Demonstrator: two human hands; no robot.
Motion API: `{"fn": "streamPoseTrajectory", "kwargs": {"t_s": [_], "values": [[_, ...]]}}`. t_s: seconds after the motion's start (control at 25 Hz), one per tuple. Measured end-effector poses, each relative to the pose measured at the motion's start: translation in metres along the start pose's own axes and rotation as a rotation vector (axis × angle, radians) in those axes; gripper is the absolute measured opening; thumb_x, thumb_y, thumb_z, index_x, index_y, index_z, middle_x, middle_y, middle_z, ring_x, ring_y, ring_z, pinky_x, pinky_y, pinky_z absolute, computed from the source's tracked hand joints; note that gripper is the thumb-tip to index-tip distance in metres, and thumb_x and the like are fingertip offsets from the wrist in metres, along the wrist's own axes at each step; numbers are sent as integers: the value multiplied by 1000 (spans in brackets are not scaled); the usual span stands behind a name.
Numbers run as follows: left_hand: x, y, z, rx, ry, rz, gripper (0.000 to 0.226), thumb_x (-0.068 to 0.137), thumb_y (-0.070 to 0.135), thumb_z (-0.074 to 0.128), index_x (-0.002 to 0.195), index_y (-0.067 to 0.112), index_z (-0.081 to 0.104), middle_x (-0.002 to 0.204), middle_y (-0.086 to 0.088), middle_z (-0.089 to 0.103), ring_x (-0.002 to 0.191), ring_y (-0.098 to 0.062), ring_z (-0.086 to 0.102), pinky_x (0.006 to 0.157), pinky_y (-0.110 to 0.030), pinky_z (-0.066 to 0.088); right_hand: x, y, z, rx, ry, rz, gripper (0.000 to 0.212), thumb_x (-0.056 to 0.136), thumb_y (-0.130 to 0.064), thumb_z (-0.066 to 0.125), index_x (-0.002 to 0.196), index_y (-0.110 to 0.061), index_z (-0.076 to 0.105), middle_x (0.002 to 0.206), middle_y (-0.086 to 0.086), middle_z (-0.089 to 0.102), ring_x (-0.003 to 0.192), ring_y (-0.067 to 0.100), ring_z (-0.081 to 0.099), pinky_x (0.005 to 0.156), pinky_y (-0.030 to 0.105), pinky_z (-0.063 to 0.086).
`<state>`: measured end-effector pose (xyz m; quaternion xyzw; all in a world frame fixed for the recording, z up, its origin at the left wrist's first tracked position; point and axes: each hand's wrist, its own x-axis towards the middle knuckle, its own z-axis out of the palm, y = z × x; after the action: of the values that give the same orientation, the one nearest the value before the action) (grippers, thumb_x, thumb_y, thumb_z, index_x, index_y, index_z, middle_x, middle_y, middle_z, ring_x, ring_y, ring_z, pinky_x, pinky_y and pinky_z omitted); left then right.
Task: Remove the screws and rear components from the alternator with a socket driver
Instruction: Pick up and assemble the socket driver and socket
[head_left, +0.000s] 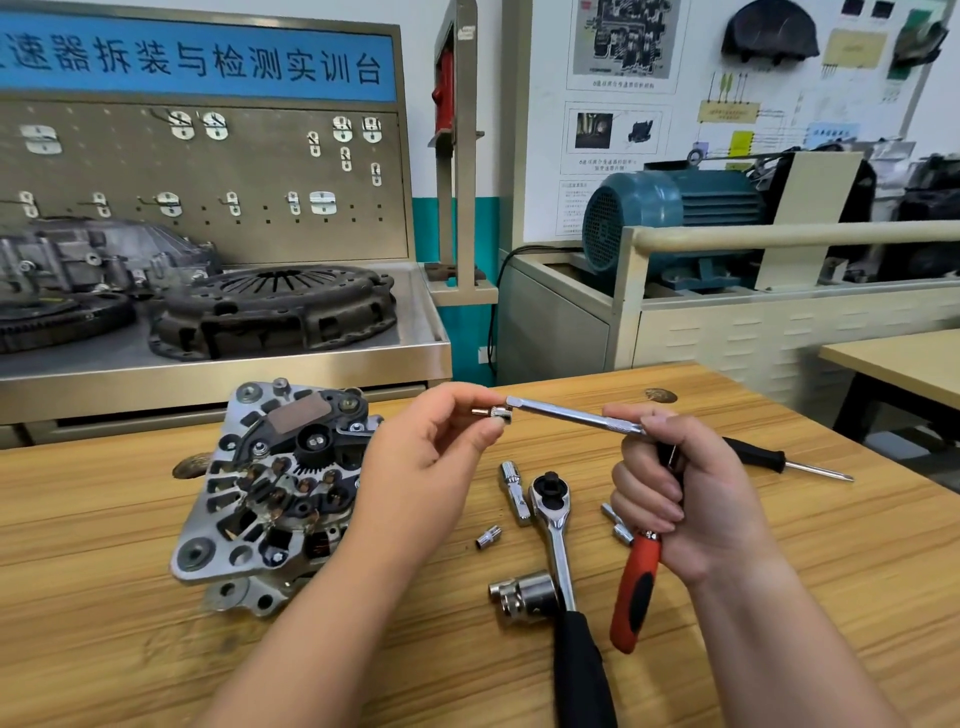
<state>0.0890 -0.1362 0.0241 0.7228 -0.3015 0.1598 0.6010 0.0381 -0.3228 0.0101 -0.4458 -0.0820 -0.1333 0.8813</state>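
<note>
The alternator (270, 493) lies rear side up on the left of the wooden table (104, 649), its black rear parts and copper windings exposed. My right hand (680, 499) grips the socket driver (571, 414) by its black handle, with the chrome shaft pointing up and left. My left hand (431, 457) pinches a small chrome socket (493, 413) right at the shaft's square tip. Both hands hover above the table, to the right of the alternator.
On the table under my hands lie a ratchet wrench (558, 530), a large socket (524, 595), a small socket (488, 537), an extension bar (514, 491), a red-handled tool (636, 592) and a black screwdriver (784, 460). A bench with clutch parts (275, 306) stands behind.
</note>
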Motion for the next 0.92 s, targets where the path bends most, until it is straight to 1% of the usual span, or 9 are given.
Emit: {"fn": "streamPoseTrajectory", "kwargs": {"t_s": [0.08, 0.16, 0.24, 0.32, 0.44, 0.52, 0.6, 0.84, 0.92], "values": [[1, 0, -2, -13, 21, -14, 28, 85, 7, 64, 86, 35, 65, 80, 13, 69, 78, -2, 65, 72, -12, 50, 0, 1, 0, -2, 12, 1, 30, 80, -12, 44, 76, -8, 74, 34, -6, 24, 33, 9, 6, 34, 6, 20], [1, 0, -4, -59, 32, -41, 23, 85, 5, 63, 88, 28, 67, 78, 11, 70, 75, -1, 66, 71, -12, 50, 0, 3, 1, -1, 14, 8, 30, 80, -12, 44, 76, -8, 74, 36, -5, 18, 33, 9, 6, 34, 5, 20], [2, 1, -4, -83, 27, -52, 19, 84, 6, 64, 88, 23, 68, 76, 8, 71, 73, -3, 66, 70, -13, 51, 0, 4, 2, 3, 16, 25, 29, 79, -12, 45, 75, -8, 74, 35, -6, 21, 33, 8, 6, 33, 6, 20], [2, 2, -6, -99, 14, -53, 19, 83, 6, 64, 86, 24, 68, 75, 6, 71, 72, -6, 67, 69, -14, 52, 0, 4, 2, -5, 20, 47, 27, 77, -12, 47, 75, -8, 73, 34, -6, 26, 34, 8, 6, 32, 6, 20], [4, 4, -11, -141, -36, -84, 20, 82, 1, 64, 82, 21, 69, 73, 2, 72, 68, -9, 69, 66, -16, 53, -1, 1, -1, -48, 27, 77, 26, 77, -13, 48, 75, -9, 74, 34, -6, 26, 30, 5, 10, 32, 7, 21], [7, 4, -16, -125, -102, -114, 18, 82, -1, 64, 81, 17, 69, 72, -1, 73, 68, -13, 70, 64, -18, 55, -1, 1, -1, -94, 38, 90, 24, 76, -12, 49, 75, -9, 73, 35, -5, 26, 26, 3, 17, 33, 7, 21], [9, 5, -18, -85, -160, -148, 18, 82, -2, 64, 79, 15, 69, 72, -2, 73, 68, -14, 71, 64, -21, 56, -1, 3, 1, -141, 52, 94, 21, 73, -13, 52, 73, -9, 72, 36, -5, 25, 25, 4, 18, 35, 6, 21], [8, 6, -20, -67, -170, -209, 15, 83, -3, 63, 79, 10, 69, 71, -5, 72, 67, -15, 70, 63, -21, 57, -2, 6, 6, -143, 70, 95, 19, 73, -12, 51, 75, -6, 69, 37, -4, 24, 26, 4, 18, 35, 7, 20], [7, 8, -23, -27, -176, -208, 14, 83, -1, 64, 80, 12, 69, 72, -3, 73, 68, -13, 70, 64, -20, 57, -3, 4, 9, -160, 70, 102, 17, 73, -12, 52, 76, -6, 67, 38, -3, 24, 27, 5, 18, 35, 8, 19]]}}
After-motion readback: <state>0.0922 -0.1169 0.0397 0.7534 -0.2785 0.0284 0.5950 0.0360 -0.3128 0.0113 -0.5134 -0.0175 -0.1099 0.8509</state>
